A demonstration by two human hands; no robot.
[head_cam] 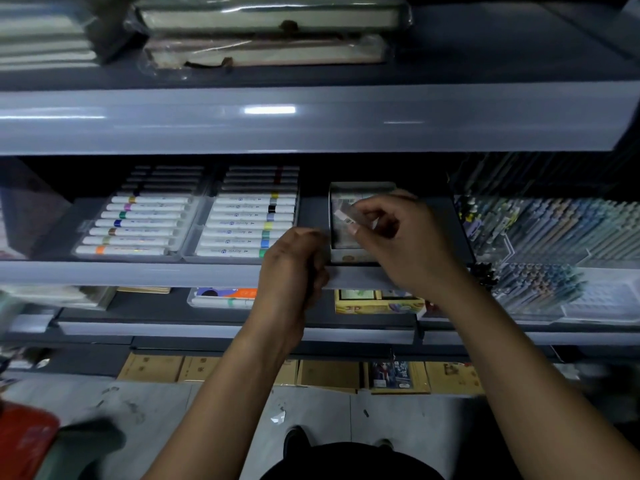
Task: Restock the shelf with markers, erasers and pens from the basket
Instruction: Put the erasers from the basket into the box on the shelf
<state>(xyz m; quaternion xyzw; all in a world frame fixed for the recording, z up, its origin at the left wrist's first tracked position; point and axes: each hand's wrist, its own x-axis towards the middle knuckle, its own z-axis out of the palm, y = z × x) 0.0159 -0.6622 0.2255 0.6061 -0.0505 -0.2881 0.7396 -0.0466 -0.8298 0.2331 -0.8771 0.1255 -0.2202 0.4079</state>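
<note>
My right hand (398,237) pinches a small wrapped eraser (349,214) between thumb and fingers, just above an open eraser box (362,188) on the middle shelf (138,273). At the shelf's front edge, left of the box, my left hand (294,268) is curled into a loose fist; something dark may be inside it, but I cannot tell what. Two clear trays of white markers (142,223) (249,225) with coloured bands lie left of the box. Racks of pens (547,230) fill the shelf's right side. A red basket (24,441) shows at the bottom-left corner.
The upper shelf's front edge (311,119) overhangs the work area, with wrapped notebooks (270,32) stacked on top. On the lower shelf sit a marker case (225,296) and a yellow box (377,303). Cardboard boxes (242,370) line the floor below.
</note>
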